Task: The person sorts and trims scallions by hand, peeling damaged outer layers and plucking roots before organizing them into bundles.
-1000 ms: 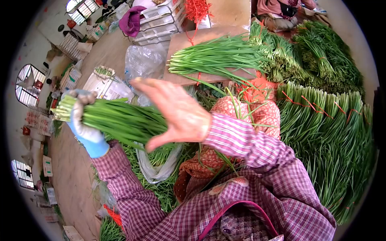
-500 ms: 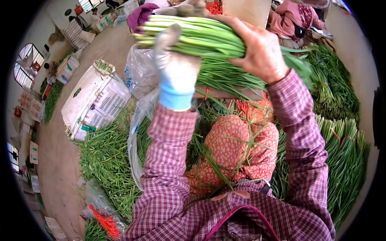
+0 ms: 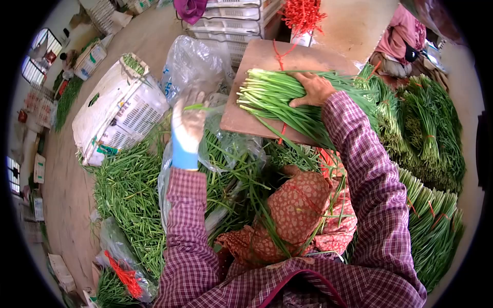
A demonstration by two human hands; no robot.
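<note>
A bunch of green stalks (image 3: 272, 95) lies across a brown board (image 3: 251, 57), its pale ends toward the left. My bare right hand (image 3: 314, 90) rests on top of the bunch with its fingers spread. Red ties (image 3: 280, 59) show above and below the bunch. Left of the board, my left hand (image 3: 189, 120), in a pale glove with a blue cuff, is raised above loose greens. It is blurred, and a green blade shows at its fingers; whether they grip it I cannot tell.
Loose greens (image 3: 133, 205) and a clear plastic bag (image 3: 192, 66) lie left of my patterned lap cloth (image 3: 298, 205). A white crate (image 3: 110, 110) stands farther left. Tied bundles (image 3: 431, 123) are stacked at right. Red strings (image 3: 303, 18) hang behind the board. Another person (image 3: 403, 33) sits at the upper right.
The bunch went from between both hands down onto the board. My right hand now lies spread on it, and my left hand has come away down and to the left.
</note>
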